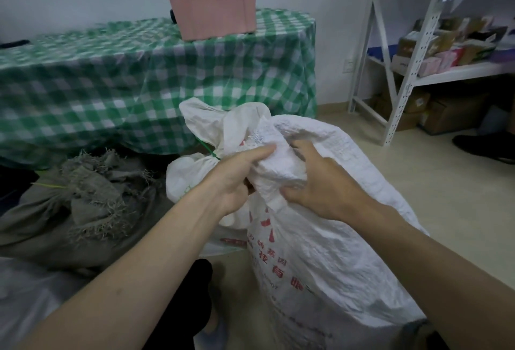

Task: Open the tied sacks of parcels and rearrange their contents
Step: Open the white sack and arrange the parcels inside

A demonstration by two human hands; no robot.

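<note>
- Both hands are on the bunched mouth of the white woven sack [328, 252], which stands on the floor right in front, red print down its side
- Left hand [237, 179] grips the gathered neck from the left, thumb stretched along the top of the bunch, fingers curled underneath
- Right hand [320, 182] clamps the same bunch from the right, fingers hooked over the folded fabric, thumb pressed low at the neck
- The neck sits squeezed between the two grips, the sack's body bulging out below and to the right
- Just behind, touching the left hand's side, a second white sack [206, 132] is cinched with a green tie [209, 152]
- Left of that slumps a grey frayed sack [83, 199] on the floor
- Behind, a desk under a green checked cloth [111, 82] carries a pink plastic bin [211, 7]
- Far right, a white metal shelf [412, 71] holds boxes
</note>
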